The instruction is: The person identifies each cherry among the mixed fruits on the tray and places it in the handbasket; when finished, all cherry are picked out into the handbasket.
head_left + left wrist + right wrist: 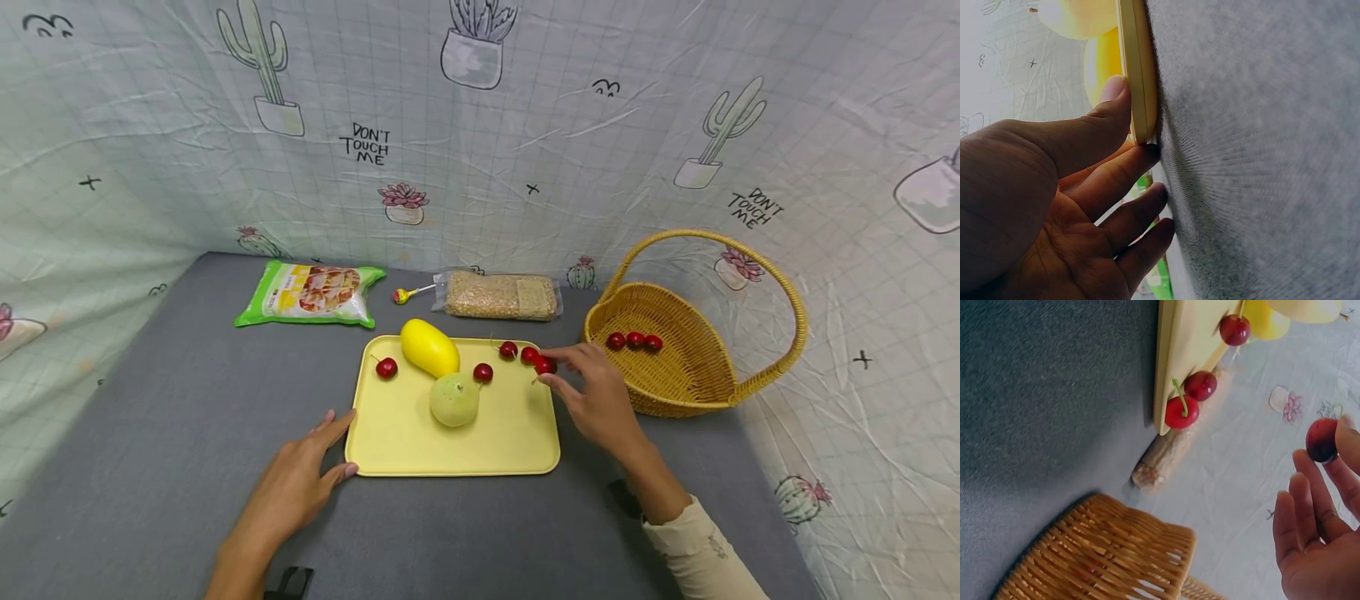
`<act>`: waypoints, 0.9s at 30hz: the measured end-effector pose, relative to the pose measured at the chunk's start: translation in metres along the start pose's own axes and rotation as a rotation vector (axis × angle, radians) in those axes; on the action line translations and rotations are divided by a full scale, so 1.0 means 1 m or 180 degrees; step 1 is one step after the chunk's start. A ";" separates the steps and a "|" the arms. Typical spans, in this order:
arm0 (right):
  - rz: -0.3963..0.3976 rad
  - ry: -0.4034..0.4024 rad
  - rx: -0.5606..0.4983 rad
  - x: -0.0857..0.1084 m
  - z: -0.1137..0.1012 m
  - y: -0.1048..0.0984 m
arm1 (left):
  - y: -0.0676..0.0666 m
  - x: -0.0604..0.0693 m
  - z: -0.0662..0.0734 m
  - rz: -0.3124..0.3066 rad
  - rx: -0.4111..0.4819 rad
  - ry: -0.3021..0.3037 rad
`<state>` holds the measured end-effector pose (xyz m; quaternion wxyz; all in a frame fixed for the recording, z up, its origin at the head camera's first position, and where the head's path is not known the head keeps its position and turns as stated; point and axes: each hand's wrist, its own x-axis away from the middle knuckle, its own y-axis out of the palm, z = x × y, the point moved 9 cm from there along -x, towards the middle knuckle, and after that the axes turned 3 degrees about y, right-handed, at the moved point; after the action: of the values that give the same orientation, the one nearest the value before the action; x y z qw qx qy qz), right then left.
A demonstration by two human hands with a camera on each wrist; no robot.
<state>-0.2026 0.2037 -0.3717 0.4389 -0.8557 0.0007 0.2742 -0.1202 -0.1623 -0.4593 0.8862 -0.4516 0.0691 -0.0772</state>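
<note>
My right hand (pixel 596 396) pinches a dark red cherry (pixel 1321 439) between thumb and fingers, above the right edge of a yellow tray (pixel 450 454). Several other cherries (pixel 483 373) lie on the tray, around a yellow mango (pixel 429 348) and a round pale green fruit, perhaps a pear (pixel 454 400). At the tray's near left corner, my left hand (pixel 300 479) touches the rim, its fingers fairly straight. The left wrist view shows the thumb (pixel 1113 103) against the rim. Three cherries (pixel 635 340) sit inside a wicker basket (pixel 690 367) right of the tray.
Behind the tray lie a green food packet (pixel 311 293), a lollipop (pixel 403 296) and a clear bag of grains (pixel 498 297). The basket's tall handle (pixel 798 317) arches above it. A printed cloth (pixel 480 150) hangs behind the grey table (pixel 187 375).
</note>
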 end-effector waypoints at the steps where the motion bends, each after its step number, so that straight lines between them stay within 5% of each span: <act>1: 0.0033 0.0035 -0.0015 0.000 0.002 -0.002 | 0.000 0.000 0.000 -0.0002 -0.0001 0.0001; 27: 0.0644 0.0460 0.0067 0.001 0.046 -0.040 | 0.000 0.000 0.001 0.0008 -0.0024 0.0023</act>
<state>-0.2139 0.2628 -0.3635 0.4168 -0.8641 0.1216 0.2547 -0.1201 -0.1621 -0.4586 0.8843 -0.4546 0.0732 -0.0776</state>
